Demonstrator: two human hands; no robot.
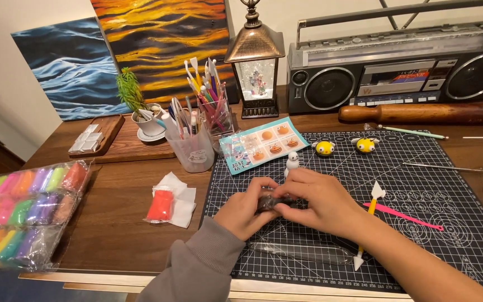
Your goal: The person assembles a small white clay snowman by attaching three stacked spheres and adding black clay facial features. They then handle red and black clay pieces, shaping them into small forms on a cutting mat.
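My left hand [244, 211] and my right hand [325, 202] meet over the black cutting mat [420, 223]. Both pinch a small dark lump of clay in clear wrap [269, 201] between the fingers. A little white clay figure [292, 161] stands just beyond my right hand. Two yellow clay bees [325, 147] [365, 145] sit further back on the mat. A clear empty wrapper [303, 253] lies on the mat below my hands.
A red clay pack on white paper [162, 205] lies left of the mat, a bag of coloured clay sticks [20, 212] at far left. Tool cups [197, 140], an instruction card [264, 144], a lantern, radio, rolling pin [426, 113], and modelling tools [367, 223] surround the mat.
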